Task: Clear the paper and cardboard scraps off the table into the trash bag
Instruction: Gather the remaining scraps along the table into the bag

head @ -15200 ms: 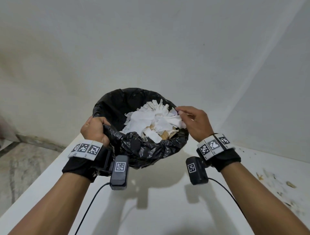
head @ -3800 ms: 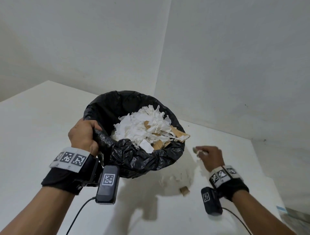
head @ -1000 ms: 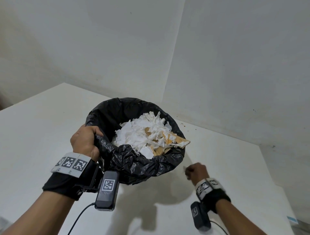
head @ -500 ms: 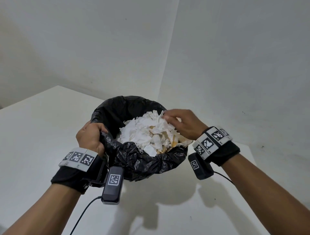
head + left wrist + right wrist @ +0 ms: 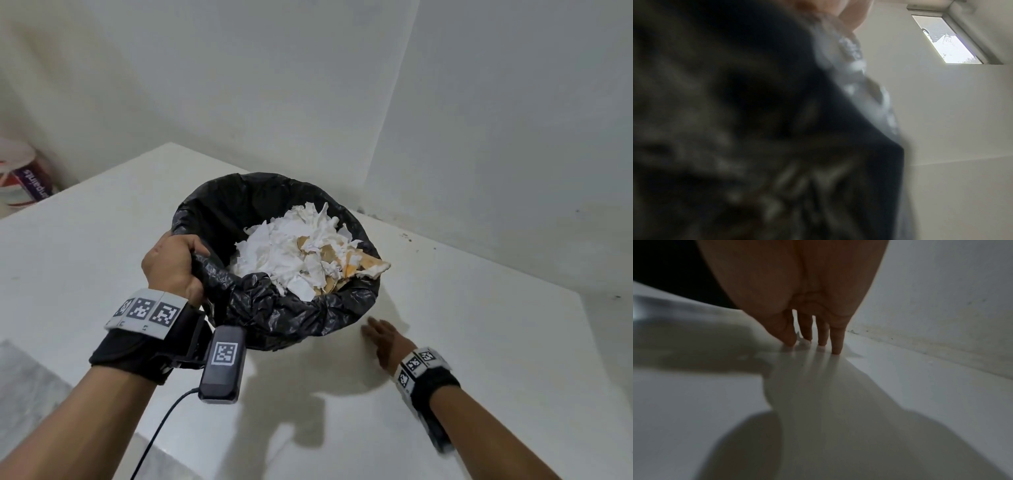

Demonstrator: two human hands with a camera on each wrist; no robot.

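A black trash bag [image 5: 281,308] hangs above the white table [image 5: 479,325], heaped with white paper and brown cardboard scraps [image 5: 301,253]. My left hand [image 5: 173,263] grips the bag's rim at its left side; the left wrist view shows only blurred black plastic [image 5: 735,129]. My right hand [image 5: 378,334] lies low on the table just right of the bag, fingers straight. In the right wrist view its fingertips [image 5: 835,350] touch the tabletop, with a small white scrap [image 5: 803,344] by them. One cardboard piece [image 5: 371,267] sticks out over the bag's right rim.
Two white walls meet in a corner [image 5: 387,137] behind the table. A white bucket with a purple label [image 5: 24,178] stands on the floor at far left. Small dark specks [image 5: 407,236] lie along the wall edge.
My right hand has left the top of the scrap heap and dropped to the tabletop right of the bag, fingers now straight. The left hand keeps its grip on the rim.
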